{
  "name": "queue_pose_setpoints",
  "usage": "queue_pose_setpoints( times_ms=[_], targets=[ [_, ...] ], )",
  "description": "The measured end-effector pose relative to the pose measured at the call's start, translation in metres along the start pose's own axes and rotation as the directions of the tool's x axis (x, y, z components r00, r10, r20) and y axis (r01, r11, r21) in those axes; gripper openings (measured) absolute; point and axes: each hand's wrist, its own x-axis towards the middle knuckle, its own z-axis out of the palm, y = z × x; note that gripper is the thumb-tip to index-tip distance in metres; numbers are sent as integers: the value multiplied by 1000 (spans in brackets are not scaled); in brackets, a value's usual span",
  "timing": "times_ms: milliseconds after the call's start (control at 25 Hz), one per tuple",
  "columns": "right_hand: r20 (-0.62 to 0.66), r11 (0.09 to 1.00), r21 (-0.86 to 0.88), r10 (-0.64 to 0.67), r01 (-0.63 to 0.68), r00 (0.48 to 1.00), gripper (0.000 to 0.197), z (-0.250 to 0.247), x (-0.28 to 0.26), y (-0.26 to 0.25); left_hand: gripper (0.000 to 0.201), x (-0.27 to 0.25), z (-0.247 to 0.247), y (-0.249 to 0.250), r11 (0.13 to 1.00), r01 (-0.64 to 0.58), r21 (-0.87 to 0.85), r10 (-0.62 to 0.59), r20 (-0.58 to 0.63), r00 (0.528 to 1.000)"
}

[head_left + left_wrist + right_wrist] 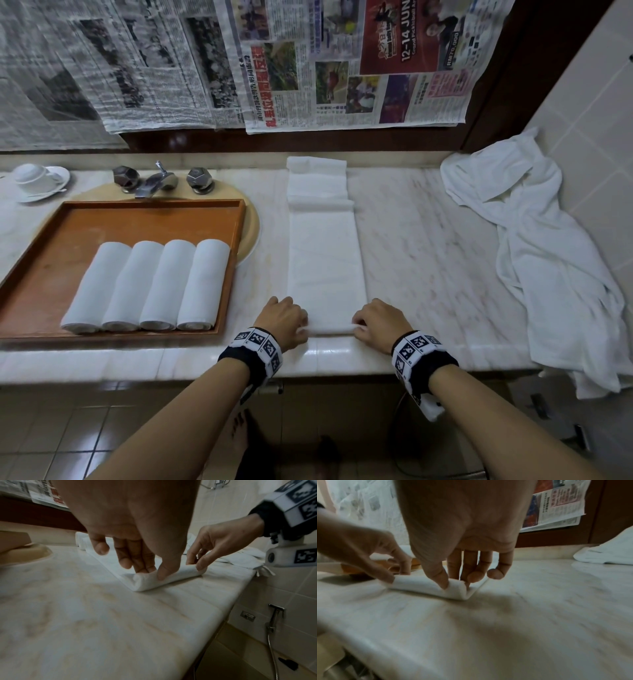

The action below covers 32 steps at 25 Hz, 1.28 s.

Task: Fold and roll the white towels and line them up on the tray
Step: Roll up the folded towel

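Hands at lower centre: left hand (286, 320) and right hand (378, 322) each pinch the rolled near end of the folded towel (325, 260) on the surface (428, 240), right of the tray (51, 246) holding four rolled towels (147, 284).

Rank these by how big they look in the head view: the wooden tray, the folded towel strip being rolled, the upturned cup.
1. wooden tray
2. folded towel strip
3. upturned cup

The cup lies farthest from the camera, which shrinks it somewhat.
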Motion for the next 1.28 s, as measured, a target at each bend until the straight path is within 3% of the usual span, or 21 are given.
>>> queue_pose_setpoints(
  times_ms=[160,320,440,640,800,1000,1120,1280],
  targets=[
    [26,984,159,79,-82,997,14,-8,3,4,23,-3,-2,-13,985,-14,-174,17,20,1000],
    [-24,985,106,142,-138,990,6,-8,10,0,15,1,-7,-11,956,76,-283,-78,4,997],
    [-128,995,64,90,-83,988,9,1,12,-3,11,6,-6,-6,946,99,-307,-115,-34,993],
    [-178,995,84,-38,54,983,19,15,3,-9,21,4,1,3,961,93,-261,-116,-74,990],
    [-110,995,59,-76,83,991,25,16,4,-4,38,3,11,5,974,89,-207,-100,-45,994],
    [-55,991,87,-102,106,993,26,3,11,1,32,8,12,-1,985,27,-172,-39,-63,997],
    [17,984,172,-43,40,999,22,-5,12,6,28,9,8,-9,983,-5,-182,-1,-32,999],
    [-33,953,299,65,-52,997,10,-8,15,7,18,16,5,-12,949,65,-307,-72,-12,997]
  ],
)
